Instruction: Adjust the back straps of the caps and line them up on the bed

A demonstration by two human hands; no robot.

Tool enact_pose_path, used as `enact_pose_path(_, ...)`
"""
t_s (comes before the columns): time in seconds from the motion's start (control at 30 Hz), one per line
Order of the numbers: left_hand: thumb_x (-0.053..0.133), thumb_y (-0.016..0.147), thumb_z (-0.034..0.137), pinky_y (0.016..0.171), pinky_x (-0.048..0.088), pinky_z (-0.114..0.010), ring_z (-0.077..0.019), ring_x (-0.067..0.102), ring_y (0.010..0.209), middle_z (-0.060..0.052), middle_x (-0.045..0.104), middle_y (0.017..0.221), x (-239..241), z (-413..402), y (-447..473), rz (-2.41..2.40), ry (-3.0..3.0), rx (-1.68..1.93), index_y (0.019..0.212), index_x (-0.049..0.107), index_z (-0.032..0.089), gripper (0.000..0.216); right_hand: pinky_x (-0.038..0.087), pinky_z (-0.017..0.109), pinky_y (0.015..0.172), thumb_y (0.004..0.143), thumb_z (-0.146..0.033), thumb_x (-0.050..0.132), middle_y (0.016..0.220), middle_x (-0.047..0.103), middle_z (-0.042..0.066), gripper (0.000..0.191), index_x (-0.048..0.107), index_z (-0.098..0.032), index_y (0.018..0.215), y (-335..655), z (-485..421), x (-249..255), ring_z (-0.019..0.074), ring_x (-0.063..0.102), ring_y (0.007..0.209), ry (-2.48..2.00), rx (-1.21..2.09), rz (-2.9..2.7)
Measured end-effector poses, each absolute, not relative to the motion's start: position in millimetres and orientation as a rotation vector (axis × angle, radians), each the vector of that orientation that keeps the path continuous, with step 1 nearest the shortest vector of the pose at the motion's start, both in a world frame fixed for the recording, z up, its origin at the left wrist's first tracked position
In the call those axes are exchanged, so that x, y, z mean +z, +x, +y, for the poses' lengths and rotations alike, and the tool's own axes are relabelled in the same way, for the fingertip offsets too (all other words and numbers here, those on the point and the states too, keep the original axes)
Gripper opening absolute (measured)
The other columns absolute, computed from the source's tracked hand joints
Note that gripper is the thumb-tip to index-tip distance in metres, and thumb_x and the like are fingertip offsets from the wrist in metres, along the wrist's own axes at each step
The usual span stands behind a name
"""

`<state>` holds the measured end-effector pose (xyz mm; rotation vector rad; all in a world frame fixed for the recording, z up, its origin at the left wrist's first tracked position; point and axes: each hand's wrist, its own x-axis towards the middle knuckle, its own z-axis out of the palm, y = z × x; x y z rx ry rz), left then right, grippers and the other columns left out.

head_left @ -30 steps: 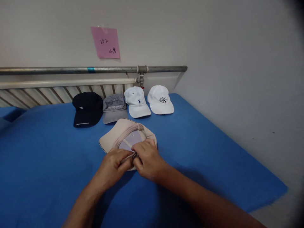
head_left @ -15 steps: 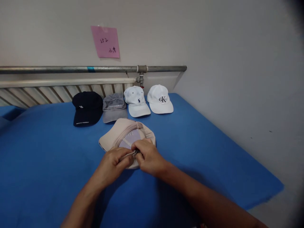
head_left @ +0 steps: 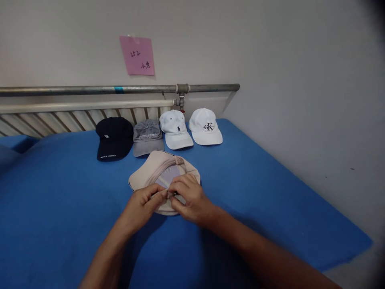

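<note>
A beige cap point(head_left: 152, 168) lies upside down on the blue mattress point(head_left: 60, 192), its brim pointing away from me and its pale lining showing. My left hand point(head_left: 143, 204) and my right hand point(head_left: 190, 197) meet at the cap's near edge. Both pinch the back strap, fingers closed on it. The strap's buckle is mostly hidden under my fingertips.
A row of caps lies at the far edge: a black cap point(head_left: 114, 137), a grey cap point(head_left: 147, 137), a white cap point(head_left: 176, 130) with a small logo, and a white cap point(head_left: 206, 127) with letters. Behind them run a metal pipe point(head_left: 120, 89) and a radiator; a pink note point(head_left: 137, 55) hangs on the wall.
My fingers have shifted slightly on the strap, the right hand a little lower and flatter. The caps have not moved; the view has drifted slightly.
</note>
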<state>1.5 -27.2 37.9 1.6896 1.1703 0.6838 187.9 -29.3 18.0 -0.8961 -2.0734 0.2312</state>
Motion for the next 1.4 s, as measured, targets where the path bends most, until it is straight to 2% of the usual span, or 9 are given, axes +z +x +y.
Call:
enact_pose_path(0.2,0.048,0.088,0.041,0.056,0.032,-0.023,-0.0119,0.041,0.062,0.002,0.049,0.065,37,-28,4,1.175,1.711,0.647,0.075,0.06,0.015,0.031,0.041,0.037,0.083,0.073,-0.01,0.056,0.092,0.061,0.007,0.011,0.052,-0.02,0.076,184,-27,14,0.0209,0.052,0.088,-0.912,0.282,-2.128)
enact_pose_path(0.4,0.051,0.088,0.044,0.052,0.028,-0.022,-0.0103,0.035,0.057,0.004,0.041,0.059,39,-28,0,1.149,1.671,0.653,0.069,0.057,0.015,0.034,0.042,0.035,0.087,0.068,-0.01,0.06,0.095,0.062,0.003,0.013,0.052,-0.02,0.066,189,-24,20,0.0185,0.057,0.093,-0.94,0.768,-1.955)
enact_pose_path(0.57,0.063,0.081,0.046,0.061,0.037,-0.023,-0.0129,0.049,0.068,0.0,0.061,0.075,44,-28,-2,1.084,1.588,0.596,0.087,0.069,0.017,0.03,0.043,0.03,0.084,0.064,-0.008,0.059,0.096,0.062,0.002,0.011,0.054,-0.018,0.062,196,-24,34,0.0171,0.058,0.094,-0.929,1.213,-1.732)
enact_pose_path(0.77,0.069,0.077,0.041,0.069,0.042,-0.025,-0.0177,0.059,0.08,-0.002,0.07,0.087,42,-25,-5,1.057,1.573,0.537,0.096,0.073,0.02,0.029,0.045,0.029,0.082,0.062,-0.009,0.055,0.102,0.063,0.002,0.01,0.056,-0.019,0.064,203,-21,37,0.018,0.058,0.099,-0.864,1.473,-1.553)
enact_pose_path(0.87,0.061,0.083,0.04,0.074,0.044,-0.028,-0.0202,0.061,0.086,-0.003,0.071,0.091,39,-24,-6,1.038,1.605,0.525,0.099,0.074,0.021,0.028,0.046,0.029,0.081,0.065,-0.008,0.051,0.105,0.064,0.002,0.019,0.06,-0.02,0.077,203,-21,36,0.0174,0.059,0.098,-0.879,1.428,-1.59)
enact_pose_path(1.0,0.056,0.085,0.035,0.076,0.045,-0.029,-0.0206,0.061,0.086,-0.004,0.071,0.089,38,-23,-6,1.022,1.654,0.57,0.098,0.074,0.02,0.027,0.045,0.031,0.087,0.069,-0.005,0.049,0.098,0.067,0.002,0.033,0.064,-0.02,0.095,200,-22,35,0.0171,0.061,0.095,-0.975,1.069,-1.905)
enact_pose_path(1.1,0.055,0.086,0.033,0.072,0.044,-0.027,-0.0178,0.06,0.082,-0.003,0.066,0.087,40,-22,-6,1.0,1.744,0.614,0.095,0.074,0.021,0.024,0.046,0.031,0.085,0.074,-0.004,0.049,0.094,0.068,0.002,0.031,0.065,-0.02,0.096,200,-22,32,0.0161,0.061,0.09,-0.99,0.905,-2.041)
enact_pose_path(1.2,0.055,0.087,0.032,0.068,0.043,-0.025,-0.0149,0.056,0.077,-0.002,0.06,0.082,41,-22,-7,0.979,1.795,0.635,0.091,0.074,0.023,0.021,0.047,0.029,0.08,0.078,-0.005,0.048,0.09,0.068,0.001,0.027,0.064,-0.019,0.096,201,-22,31,0.015,0.062,0.086,-1.009,0.885,-2.068)
enact_pose_path(1.4,0.056,0.089,0.034,0.068,0.041,-0.024,-0.014,0.053,0.077,-0.001,0.055,0.083,43,-25,-9,0.897,1.793,0.574,0.092,0.073,0.023,0.021,0.044,0.03,0.078,0.079,-0.006,0.048,0.083,0.066,0.001,0.021,0.062,-0.02,0.087,202,-17,26,0.015,0.057,0.079,-1.153,0.685,-1.977)
